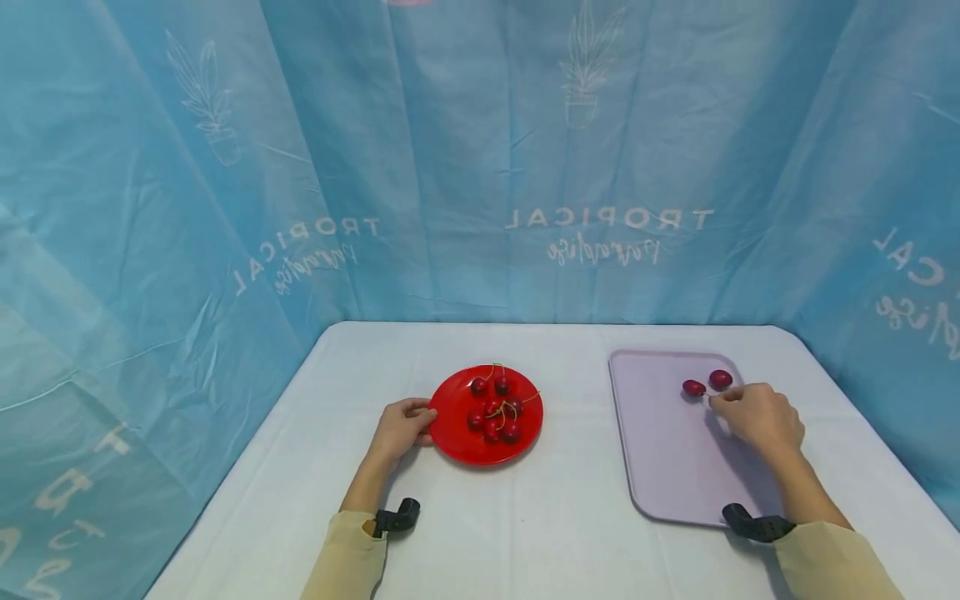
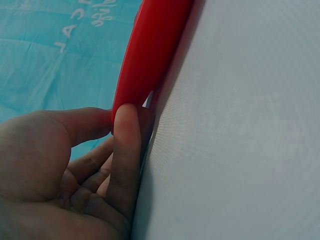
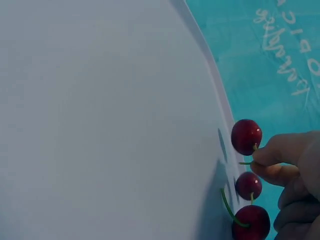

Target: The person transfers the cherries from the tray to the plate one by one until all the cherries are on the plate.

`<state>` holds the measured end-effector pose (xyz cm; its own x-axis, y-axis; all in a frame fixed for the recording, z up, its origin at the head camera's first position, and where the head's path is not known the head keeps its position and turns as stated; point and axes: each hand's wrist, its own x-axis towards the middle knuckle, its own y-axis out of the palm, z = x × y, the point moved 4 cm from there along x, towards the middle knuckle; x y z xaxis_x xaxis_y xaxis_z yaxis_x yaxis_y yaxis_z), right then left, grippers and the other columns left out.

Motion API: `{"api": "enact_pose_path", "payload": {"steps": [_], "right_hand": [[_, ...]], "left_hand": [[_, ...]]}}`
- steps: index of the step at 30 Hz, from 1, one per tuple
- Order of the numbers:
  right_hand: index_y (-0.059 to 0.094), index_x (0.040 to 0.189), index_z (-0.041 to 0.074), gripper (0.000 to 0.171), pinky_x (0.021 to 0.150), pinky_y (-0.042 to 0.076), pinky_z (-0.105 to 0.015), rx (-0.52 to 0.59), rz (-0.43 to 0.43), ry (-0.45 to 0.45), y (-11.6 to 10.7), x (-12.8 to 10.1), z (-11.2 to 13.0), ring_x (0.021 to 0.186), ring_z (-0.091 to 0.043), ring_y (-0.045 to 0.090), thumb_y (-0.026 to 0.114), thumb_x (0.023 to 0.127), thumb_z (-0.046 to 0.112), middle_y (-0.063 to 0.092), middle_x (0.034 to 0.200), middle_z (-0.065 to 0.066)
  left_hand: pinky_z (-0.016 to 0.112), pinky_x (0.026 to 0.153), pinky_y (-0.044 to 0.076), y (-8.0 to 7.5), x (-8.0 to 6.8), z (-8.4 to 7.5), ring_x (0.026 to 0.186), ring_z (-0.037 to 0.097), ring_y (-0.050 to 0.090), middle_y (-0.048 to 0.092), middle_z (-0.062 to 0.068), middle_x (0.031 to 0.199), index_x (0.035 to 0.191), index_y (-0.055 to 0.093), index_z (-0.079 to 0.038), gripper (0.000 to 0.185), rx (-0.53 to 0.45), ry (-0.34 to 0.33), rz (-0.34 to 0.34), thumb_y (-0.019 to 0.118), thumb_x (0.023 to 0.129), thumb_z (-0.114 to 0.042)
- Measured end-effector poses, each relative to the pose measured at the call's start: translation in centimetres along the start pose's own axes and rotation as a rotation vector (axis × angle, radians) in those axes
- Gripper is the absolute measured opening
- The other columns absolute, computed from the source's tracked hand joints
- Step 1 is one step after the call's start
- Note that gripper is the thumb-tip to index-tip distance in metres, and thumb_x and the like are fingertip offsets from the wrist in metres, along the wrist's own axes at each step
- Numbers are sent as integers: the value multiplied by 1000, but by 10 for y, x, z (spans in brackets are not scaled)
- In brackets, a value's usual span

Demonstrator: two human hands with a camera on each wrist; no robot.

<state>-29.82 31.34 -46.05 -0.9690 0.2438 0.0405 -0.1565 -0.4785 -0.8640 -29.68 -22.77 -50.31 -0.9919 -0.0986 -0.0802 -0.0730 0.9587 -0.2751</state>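
Left of the tray [image 1: 652,467]: one red plate [image 1: 452,421], round, smooth and glossy, bearing a clump of cherries [image 1: 511,431]; I count seven, though some overlap.
Tray: one, pale lilac, a flat rectangle with rounded corners and a thin rim.
Cherries at the tray's far right: three from my right wrist, dark red, shiny and round, with thin stems; only two show from my head.
My right hand [image 1: 761,419]: over the tray's right side, thumb and finger pinching the stem of one cherry [image 3: 246,137]; whether that fruit touches the tray I cannot tell.
My left hand [image 1: 400,427]: at the plate's side away from the tray, gripping the rim between thumb and fingers.
Cloth [image 1: 570,500]: one, white, fine-textured; a broad band separates plate from tray, a narrower strip runs along the tray's right to the table edge.
Curtain [image 1: 450,167]: blue, creased fabric with white lettering, beyond the tray.
Sleeves [image 1: 348,554]: two, beige, the right one just nearer than the tray.
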Motion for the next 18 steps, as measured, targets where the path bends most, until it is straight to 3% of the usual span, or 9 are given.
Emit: {"api": "enact_pose_path", "payload": {"steps": [6, 18], "right_hand": [[68, 107, -5, 46, 53, 41, -40, 22, -18, -26, -2, -2, 4, 74, -33, 56, 64, 87, 36, 60, 109, -32], [72, 103, -3, 46, 51, 41, -32, 140, -34, -159, 5, -6, 33, 73, -26, 53, 65, 89, 39, 66, 94, -20]], "left_hand": [[31, 64, 57, 1, 1, 1, 61, 21, 64, 65, 12, 99, 123, 60, -3, 34, 2, 1, -5, 65, 92, -16], [31, 63, 57, 1, 2, 2, 61, 20, 64, 66, 11, 99, 122, 61, -2, 33, 1, 7, -6, 65, 92, -16]]}}
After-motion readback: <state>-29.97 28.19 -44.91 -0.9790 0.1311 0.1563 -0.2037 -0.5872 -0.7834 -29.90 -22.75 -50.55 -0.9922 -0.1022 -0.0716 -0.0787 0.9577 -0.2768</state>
